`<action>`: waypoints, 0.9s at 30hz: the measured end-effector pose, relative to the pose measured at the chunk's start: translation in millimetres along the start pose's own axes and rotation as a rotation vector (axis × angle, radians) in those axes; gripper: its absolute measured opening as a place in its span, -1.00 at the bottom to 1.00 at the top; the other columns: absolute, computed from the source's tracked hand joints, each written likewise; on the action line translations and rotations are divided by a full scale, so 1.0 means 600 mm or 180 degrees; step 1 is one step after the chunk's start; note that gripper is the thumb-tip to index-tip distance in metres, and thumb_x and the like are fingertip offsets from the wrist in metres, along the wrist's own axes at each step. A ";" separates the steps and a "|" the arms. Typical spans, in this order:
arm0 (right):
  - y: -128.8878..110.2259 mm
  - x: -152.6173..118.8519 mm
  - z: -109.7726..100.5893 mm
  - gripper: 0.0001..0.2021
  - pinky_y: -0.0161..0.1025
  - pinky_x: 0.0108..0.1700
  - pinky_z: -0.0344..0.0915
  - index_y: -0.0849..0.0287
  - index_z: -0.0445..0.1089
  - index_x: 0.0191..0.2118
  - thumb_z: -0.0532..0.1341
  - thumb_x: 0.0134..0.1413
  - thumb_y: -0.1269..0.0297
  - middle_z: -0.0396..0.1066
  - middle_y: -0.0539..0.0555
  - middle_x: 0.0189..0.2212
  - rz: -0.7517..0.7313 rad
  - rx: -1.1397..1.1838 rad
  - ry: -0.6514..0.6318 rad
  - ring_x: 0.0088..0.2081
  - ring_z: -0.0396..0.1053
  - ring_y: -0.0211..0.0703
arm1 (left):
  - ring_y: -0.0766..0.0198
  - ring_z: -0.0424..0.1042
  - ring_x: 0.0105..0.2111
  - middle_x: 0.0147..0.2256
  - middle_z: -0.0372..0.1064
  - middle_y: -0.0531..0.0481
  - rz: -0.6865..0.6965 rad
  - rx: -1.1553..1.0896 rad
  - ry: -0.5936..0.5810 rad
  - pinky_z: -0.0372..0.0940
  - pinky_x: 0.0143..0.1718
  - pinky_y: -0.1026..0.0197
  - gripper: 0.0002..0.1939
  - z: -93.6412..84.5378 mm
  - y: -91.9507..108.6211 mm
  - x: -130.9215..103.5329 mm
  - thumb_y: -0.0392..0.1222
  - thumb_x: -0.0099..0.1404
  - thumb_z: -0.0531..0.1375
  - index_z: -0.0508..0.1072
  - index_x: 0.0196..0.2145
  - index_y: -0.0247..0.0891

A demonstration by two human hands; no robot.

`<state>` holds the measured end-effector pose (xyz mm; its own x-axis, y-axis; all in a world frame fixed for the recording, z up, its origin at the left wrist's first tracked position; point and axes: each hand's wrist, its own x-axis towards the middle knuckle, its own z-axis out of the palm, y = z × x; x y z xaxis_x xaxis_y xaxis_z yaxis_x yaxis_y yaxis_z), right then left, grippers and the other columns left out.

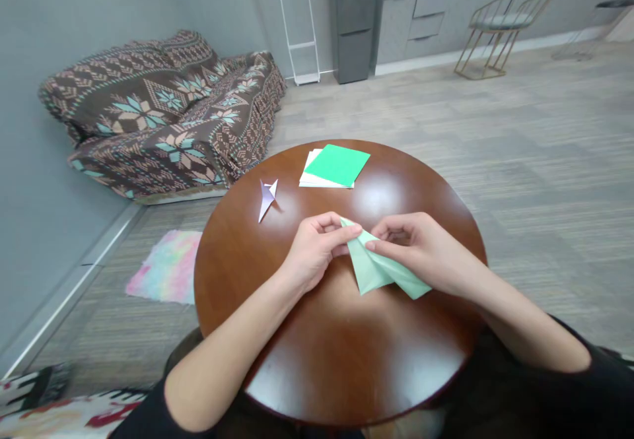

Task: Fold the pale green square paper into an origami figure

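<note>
A pale green sheet of folded paper [371, 272] is held between my two hands above the round table. My left hand [321, 244] pinches its upper left corner between thumb and fingers. On the other side, my right hand [416, 244] grips the upper edge, thumb in front and fingers behind. Two pointed flaps of the paper hang downward, with a crease running along the top. The fingertips behind the paper are partly hidden.
The brown round table [347, 360] has a glossy top. A small purple and white folded paper figure [268, 196] stands at its left. Green paper [339, 164] lies over white sheets [321, 183] at the far edge. Beyond are a patterned sofa [173, 115] and a chair [505, 23].
</note>
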<state>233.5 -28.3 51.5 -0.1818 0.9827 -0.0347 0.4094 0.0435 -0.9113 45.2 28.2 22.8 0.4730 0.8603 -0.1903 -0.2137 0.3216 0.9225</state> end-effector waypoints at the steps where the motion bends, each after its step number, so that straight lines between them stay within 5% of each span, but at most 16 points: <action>1: 0.000 0.000 -0.001 -0.79 -0.29 -0.42 0.25 0.20 0.47 -0.41 0.27 0.14 0.17 0.49 0.02 -0.49 0.0001 0.0022 -0.0035 -0.45 0.39 -0.20 | 0.30 0.50 -0.37 -0.40 0.51 0.00 -0.0011 -0.0026 -0.0043 0.44 -0.21 0.18 -0.74 -0.001 0.001 0.000 -0.12 0.05 0.46 0.52 -0.43 -0.32; 27: 0.000 -0.002 -0.010 -0.73 -0.30 -0.43 0.15 0.22 0.50 -0.44 0.28 0.14 0.12 0.43 0.00 -0.52 0.0324 0.0016 -0.0222 -0.46 0.25 -0.24 | 0.22 0.57 -0.28 -0.29 0.59 -0.10 -0.0112 0.0075 0.0041 0.45 -0.21 0.22 -0.77 -0.012 0.005 0.002 -0.10 0.11 0.44 0.62 -0.36 -0.32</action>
<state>238.8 -28.5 54.1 -0.2015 0.9671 -0.1555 0.4245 -0.0569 -0.9036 39.3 33.2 23.0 0.4688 0.8536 -0.2270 -0.1769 0.3425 0.9227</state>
